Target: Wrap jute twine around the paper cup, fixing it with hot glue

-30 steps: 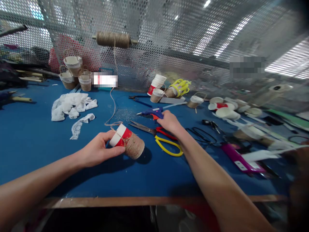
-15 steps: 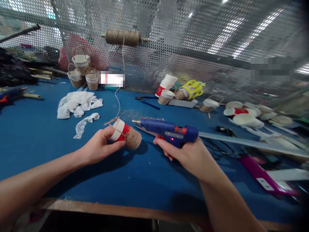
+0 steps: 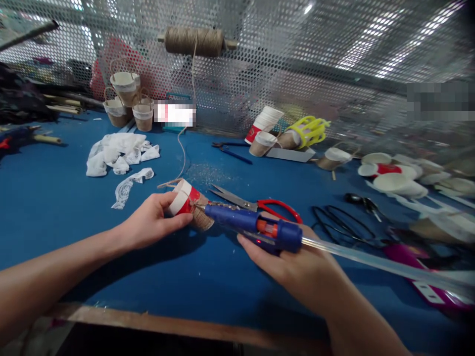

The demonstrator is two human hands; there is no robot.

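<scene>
My left hand (image 3: 153, 221) is closed around a red and white paper cup (image 3: 183, 200) lying on its side, its lower part wrapped in brown twine (image 3: 202, 220). A strand of twine runs from the cup up to a spool (image 3: 194, 40) on the mesh wall. My right hand (image 3: 297, 269) grips a blue hot glue gun (image 3: 252, 226) with a clear glue stick (image 3: 371, 261) sticking out behind. The gun's nozzle touches the cup's twine wrap. Both hands hover just above the blue table (image 3: 55, 198).
Red-handled scissors (image 3: 260, 202) lie behind the gun, black scissors (image 3: 345, 225) to the right. White lace scraps (image 3: 115, 155) lie at left. Finished twine cups (image 3: 128, 99) stand at back left, loose cups and lids (image 3: 386, 175) at right. A perforated metal screen (image 3: 278, 59) closes the back.
My right hand picked up the glue gun from the table, brought it toward me and lowered its nozzle onto the cup. The left hand kept holding the cup.
</scene>
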